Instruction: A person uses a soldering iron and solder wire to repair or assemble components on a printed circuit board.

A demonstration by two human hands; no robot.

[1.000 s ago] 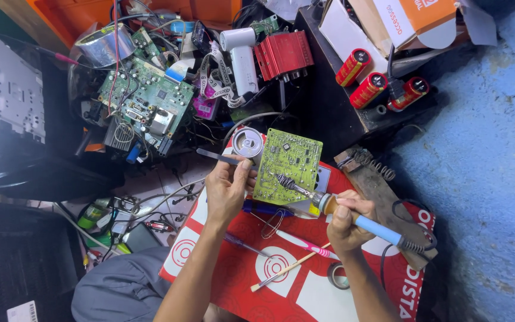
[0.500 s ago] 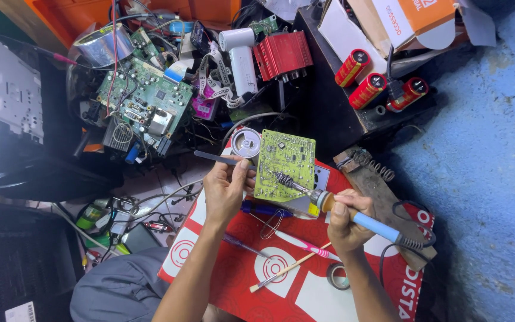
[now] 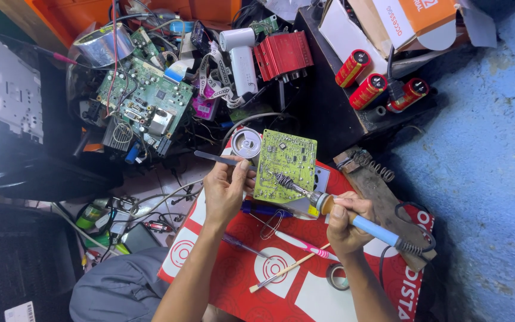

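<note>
The left hand (image 3: 226, 189) gripped a pair of tweezers (image 3: 217, 158) between thumb and fingers, the tips pointing toward the upper left edge of the red printed mat (image 3: 305, 292). The same hand steadied the green circuit board (image 3: 285, 166), which stood tilted near the upper edge of the mat. The right hand (image 3: 346, 222) was closed around the blue handle of a soldering iron (image 3: 353, 219), fingers wrapped fully about it, and the iron's tip rested on the board's lower middle area. A small round tin (image 3: 247, 143) sat just beside the board's left edge. Lower on the mat lay a blue pen (image 3: 267, 210), a wooden-handled brush (image 3: 287, 268) and a roll of dark tape (image 3: 336, 276). A wooden iron stand with a coiled spring (image 3: 372, 166) lay at the mat's right edge. Beyond the mat's upper edge lay a larger green circuit board (image 3: 147, 101) and three red cylindrical capacitors (image 3: 369, 89).
</note>
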